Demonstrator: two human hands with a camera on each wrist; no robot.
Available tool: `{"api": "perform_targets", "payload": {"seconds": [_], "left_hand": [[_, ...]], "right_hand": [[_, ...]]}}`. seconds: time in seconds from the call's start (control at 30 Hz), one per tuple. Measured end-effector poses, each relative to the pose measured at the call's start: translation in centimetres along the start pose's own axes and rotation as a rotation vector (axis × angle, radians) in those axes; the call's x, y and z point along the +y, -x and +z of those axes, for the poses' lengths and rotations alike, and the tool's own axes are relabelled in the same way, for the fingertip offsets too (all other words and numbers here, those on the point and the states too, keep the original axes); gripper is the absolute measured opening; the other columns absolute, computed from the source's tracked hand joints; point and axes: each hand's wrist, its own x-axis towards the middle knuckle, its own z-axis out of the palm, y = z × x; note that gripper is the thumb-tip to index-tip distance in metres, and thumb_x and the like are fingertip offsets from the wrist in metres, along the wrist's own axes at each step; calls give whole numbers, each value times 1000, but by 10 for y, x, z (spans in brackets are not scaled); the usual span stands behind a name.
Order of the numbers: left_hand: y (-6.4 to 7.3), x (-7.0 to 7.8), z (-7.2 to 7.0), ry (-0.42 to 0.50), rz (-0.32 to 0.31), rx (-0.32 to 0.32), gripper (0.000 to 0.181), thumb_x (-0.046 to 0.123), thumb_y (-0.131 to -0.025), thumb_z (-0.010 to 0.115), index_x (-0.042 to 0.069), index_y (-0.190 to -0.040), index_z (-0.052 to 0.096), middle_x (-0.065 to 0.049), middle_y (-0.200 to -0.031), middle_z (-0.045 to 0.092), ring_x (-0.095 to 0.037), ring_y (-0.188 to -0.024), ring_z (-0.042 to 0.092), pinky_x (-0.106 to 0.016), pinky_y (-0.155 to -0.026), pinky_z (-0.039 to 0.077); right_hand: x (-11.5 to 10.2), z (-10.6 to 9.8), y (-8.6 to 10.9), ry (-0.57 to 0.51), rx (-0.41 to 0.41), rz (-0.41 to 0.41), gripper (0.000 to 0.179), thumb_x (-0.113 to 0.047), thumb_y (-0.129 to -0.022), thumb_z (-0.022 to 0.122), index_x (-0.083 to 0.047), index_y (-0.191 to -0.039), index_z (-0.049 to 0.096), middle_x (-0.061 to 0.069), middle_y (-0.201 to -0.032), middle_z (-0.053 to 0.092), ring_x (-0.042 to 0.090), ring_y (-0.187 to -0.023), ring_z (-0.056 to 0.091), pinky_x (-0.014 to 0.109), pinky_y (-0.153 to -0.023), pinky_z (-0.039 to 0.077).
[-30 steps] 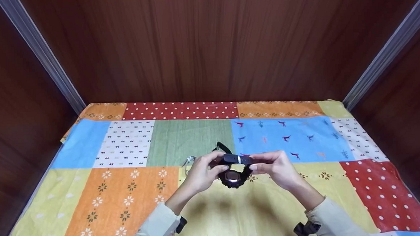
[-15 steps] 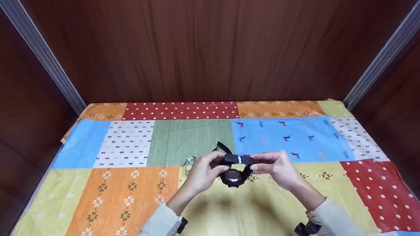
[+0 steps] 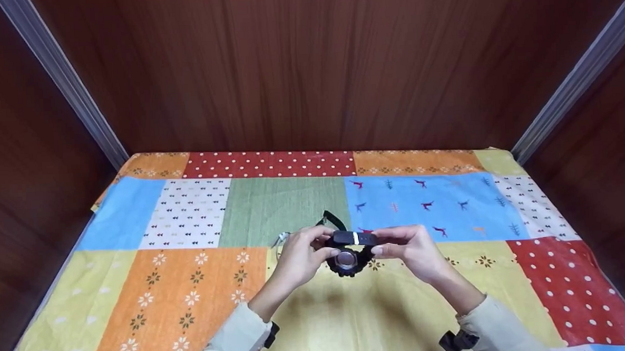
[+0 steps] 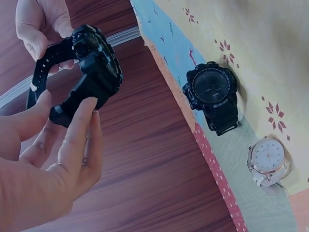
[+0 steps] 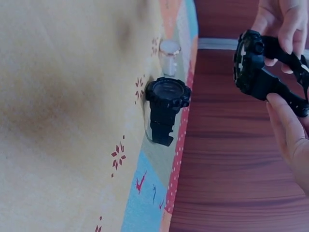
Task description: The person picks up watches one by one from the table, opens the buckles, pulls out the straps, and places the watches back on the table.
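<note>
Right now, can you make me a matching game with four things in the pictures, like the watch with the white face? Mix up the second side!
Things:
1. Left hand
2. White-faced watch
3. Tablecloth
4. Back wall

Places, colours or states:
A. Brown, with a wood-grain look
B. Lying near a resting black watch
C. Holding a raised black watch
D. Patches of many colours

Right pairs: 1-C, 2-B, 3-D, 4-A

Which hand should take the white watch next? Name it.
Left, probably: in the head view, the left hand lies nearer the white watch than the right hand. Both hold one black watch, so the right would keep it.
</note>
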Motion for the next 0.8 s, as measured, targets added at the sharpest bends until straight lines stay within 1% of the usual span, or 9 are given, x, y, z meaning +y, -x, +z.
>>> {"api": "perform_targets", "payload": {"seconds": [0.17, 0.3, 0.4, 0.53, 0.63, 0.8], "left_hand": [[1, -2, 1, 32, 17, 16, 20, 3, -73, 72, 5, -93, 68, -5, -82, 66, -19, -77, 60, -34, -71, 47], [2, -3, 2, 111, -6, -2, 21, 0, -73, 72, 1, -93, 67, -8, -81, 65, -18, -74, 60, -24, -63, 50], [2, -3, 1, 153, -21, -13, 20, -2, -73, 71, 0, -93, 67, -9, -80, 65, -17, -73, 59, -19, -57, 50], [1, -4, 1, 205, -38, -25, 19, -2, -74, 71, -1, -92, 66, -10, -80, 64, -18, -73, 60, -20, -57, 51], [0, -4, 1, 269, -68, -40, 19, -3, -74, 71, -2, -92, 65, -12, -81, 64, -20, -74, 61, -21, -58, 52], [-4, 0, -2, 356, -101, -48, 21, -4, -75, 70, -5, -95, 64, -14, -86, 64, -23, -77, 62, -24, -61, 53]], "right_hand": [[0, 0, 0, 30, -5, -16, 34, 1, -77, 69, 16, -105, 59, 26, -99, 62, 18, -79, 65, 34, -74, 52], [0, 0, 0, 27, -12, -19, 34, 3, -77, 68, 18, -106, 58, 27, -100, 62, 17, -77, 65, 35, -73, 52], [1, 1, 0, 13, -13, -13, 34, 4, -77, 67, 19, -106, 57, 28, -100, 61, 18, -76, 66, 35, -73, 52], [1, 0, 0, 2, -18, -15, 34, 5, -77, 66, 19, -107, 56, 29, -100, 61, 19, -76, 66, 36, -73, 52], [0, 0, 0, 1, -26, -25, 33, 5, -78, 66, 19, -107, 57, 29, -101, 60, 21, -77, 66, 36, -73, 52], [-6, -4, -1, 1, -10, -57, 33, 5, -78, 66, 19, -105, 57, 29, -98, 62, 25, -77, 67, 36, -74, 52]]}}
